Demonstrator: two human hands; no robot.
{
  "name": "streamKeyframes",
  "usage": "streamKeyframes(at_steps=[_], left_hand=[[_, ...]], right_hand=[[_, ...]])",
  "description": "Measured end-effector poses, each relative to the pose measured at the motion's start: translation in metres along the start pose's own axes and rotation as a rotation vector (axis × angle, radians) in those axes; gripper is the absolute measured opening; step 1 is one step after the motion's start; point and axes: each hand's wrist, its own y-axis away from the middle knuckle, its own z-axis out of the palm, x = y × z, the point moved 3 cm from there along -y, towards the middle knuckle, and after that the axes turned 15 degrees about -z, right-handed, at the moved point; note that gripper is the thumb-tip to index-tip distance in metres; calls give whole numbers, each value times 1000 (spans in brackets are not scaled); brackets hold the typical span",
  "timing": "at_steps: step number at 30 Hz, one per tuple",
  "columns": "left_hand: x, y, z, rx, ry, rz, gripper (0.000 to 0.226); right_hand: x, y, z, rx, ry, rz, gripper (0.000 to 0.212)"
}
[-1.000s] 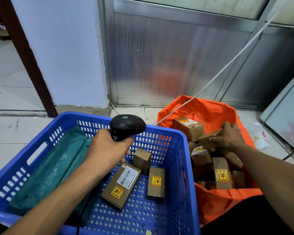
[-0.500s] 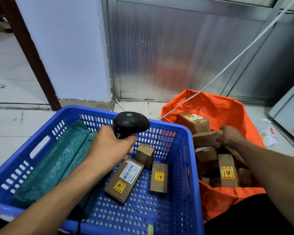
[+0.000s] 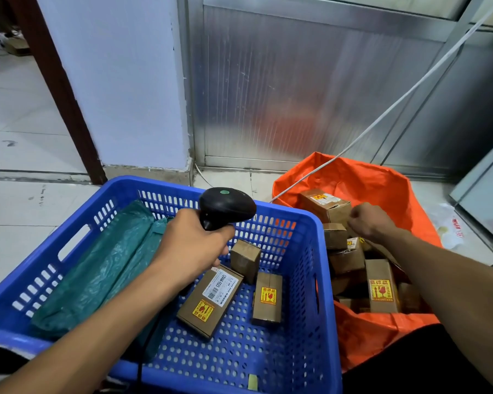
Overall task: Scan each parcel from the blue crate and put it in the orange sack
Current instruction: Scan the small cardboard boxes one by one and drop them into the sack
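The blue crate [image 3: 305, 268] holds 3 brown parcels on its perforated bottom: a long labelled parcel [image 3: 209, 301] lying flat, a small parcel [image 3: 245, 258] standing just behind it, and a flat parcel [image 3: 267, 298] with a yellow sticker to the right. A green plastic bag [image 3: 106, 265] fills the crate's left side. The left hand [image 3: 192, 245] is above the crate, its grip wrapped round the handle of a black scanner [image 3: 225, 207] whose head points right. Just beside the crate's right wall stands the orange sack [image 3: 367, 183], open and crowded with brown boxes [image 3: 380, 285]. The right hand [image 3: 369, 221] hangs over them, fingers curled into a loose fist with nothing visible in its grip. A white cord [image 3: 396, 102] slants down to the sack's far rim. Bare floor tiles [image 3: 26, 200] lie left of the crate.
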Motion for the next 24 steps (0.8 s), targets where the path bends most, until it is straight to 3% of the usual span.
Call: streamKeyframes(at_steps=[6,11,16,24], left_hand=[[-1,-4,0,-5,-29,9,15],[-2,-7,0,-15,-19,14,12],[-1,-7,0,-12,-19,7,18],[-10,-21,-3,31,-67,-38,21]], right_hand=[[-70,-7,1,103,193,-301,21],[-131,6,48,-151,247,-493,18],[-158,37,135,-548,177,-419,14],[-136,82,235,-718,31,-127,47]])
